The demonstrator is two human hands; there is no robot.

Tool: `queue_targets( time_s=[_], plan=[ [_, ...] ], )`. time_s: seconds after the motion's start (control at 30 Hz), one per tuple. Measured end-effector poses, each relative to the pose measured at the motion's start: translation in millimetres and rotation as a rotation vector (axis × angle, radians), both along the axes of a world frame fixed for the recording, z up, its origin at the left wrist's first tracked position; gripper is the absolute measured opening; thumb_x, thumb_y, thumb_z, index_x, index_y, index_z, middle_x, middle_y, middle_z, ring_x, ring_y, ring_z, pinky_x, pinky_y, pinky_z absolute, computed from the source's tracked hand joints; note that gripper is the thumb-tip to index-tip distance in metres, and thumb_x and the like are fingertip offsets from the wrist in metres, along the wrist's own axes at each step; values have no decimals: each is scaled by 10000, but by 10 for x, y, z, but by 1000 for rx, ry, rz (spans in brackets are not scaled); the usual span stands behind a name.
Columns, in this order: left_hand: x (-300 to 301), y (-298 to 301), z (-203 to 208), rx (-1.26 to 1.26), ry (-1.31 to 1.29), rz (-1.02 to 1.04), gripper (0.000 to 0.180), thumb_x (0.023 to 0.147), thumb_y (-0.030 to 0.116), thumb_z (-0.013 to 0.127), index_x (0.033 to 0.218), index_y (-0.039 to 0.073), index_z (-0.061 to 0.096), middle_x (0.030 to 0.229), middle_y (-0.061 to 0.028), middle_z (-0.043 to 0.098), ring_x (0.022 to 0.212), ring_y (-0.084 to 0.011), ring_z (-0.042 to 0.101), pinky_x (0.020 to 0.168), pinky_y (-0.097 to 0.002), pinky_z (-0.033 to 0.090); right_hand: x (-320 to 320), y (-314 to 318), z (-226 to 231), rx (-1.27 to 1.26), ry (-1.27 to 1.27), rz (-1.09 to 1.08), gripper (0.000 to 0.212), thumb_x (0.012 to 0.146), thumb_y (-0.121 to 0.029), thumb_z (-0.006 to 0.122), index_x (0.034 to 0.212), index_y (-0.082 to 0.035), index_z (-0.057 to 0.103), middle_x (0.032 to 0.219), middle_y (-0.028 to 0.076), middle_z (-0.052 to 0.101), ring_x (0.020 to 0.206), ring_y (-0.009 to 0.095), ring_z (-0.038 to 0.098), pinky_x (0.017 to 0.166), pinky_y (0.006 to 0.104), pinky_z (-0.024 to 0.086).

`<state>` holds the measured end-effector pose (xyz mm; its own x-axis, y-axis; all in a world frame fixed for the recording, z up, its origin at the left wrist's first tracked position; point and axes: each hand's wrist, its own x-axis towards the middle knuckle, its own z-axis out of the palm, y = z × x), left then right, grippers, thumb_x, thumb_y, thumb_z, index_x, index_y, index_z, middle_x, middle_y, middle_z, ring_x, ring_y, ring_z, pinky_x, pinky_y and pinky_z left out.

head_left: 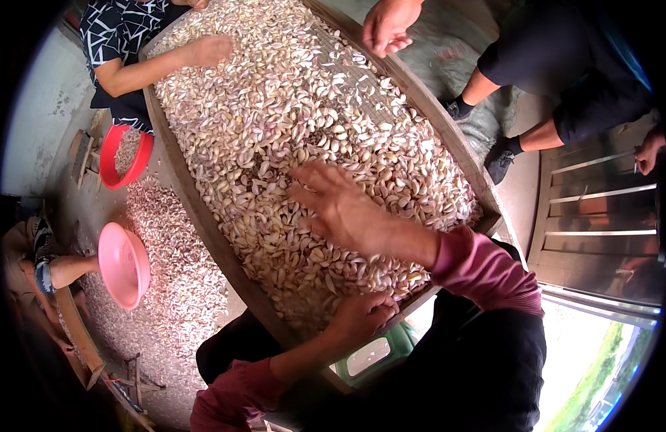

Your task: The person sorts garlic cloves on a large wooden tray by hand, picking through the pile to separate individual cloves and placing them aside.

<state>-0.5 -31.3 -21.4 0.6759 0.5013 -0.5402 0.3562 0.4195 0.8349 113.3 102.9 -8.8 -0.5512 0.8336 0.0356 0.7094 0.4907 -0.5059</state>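
Garlic cloves point(290, 137), whitish with purple tinges, cover a long wooden tray point(203, 237) in front of me. My right hand point(336, 209) reaches over the middle of the near part, palm down and fingers spread, just above or touching the cloves; its fingertips are slightly blurred. Close to the tray's near end, my left hand point(363, 315) is curled, with fingers drawn in toward the thumb. Whatever it may hold is hidden by the fingers.
A co-worker's hand point(210, 50) works at the far left of the tray; another's hand point(390, 27) hovers by the far right side. On the left floor are a red basin point(140, 158), a pink basin point(124, 265) and heaped cloves point(171, 266). A green stool point(398, 345) stands below the tray.
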Motion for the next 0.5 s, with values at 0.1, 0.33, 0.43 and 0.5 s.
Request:
queue_targets(
  time_s=[0.1,0.33,0.43,0.5],
  plan=[
    [28,-23,9,-34,41,24,199,916,171,552,975,21,667,796,-100,671,711,-159,629,678,-316,488,66,-268,155,-38,-14,104,455,902,-229,641,1306,-34,564,1474,165,411,1436,351,264,1183,504,247],
    [30,52,74,-56,40,16,209,911,161,543,981,10,669,780,-92,663,691,-146,609,662,-299,479,478,31,-85,350,-143,-35,410,904,-321,641,1240,-85,628,1404,118,517,1362,319,392,1116,460,356],
    [9,41,59,-81,26,46,215,908,161,547,993,8,673,766,-85,662,679,-142,599,653,-294,476,871,379,-91,98,-564,-554,620,987,-517,406,1489,-155,363,1553,137,304,1461,340,209,1182,492,238],
    [28,45,92,-80,11,37,217,907,161,550,998,8,675,757,-77,657,674,-135,590,644,-291,471,1142,539,-278,-132,-436,-765,779,947,-635,365,1535,-140,239,1591,153,202,1481,347,118,1193,519,156]
  ],
)
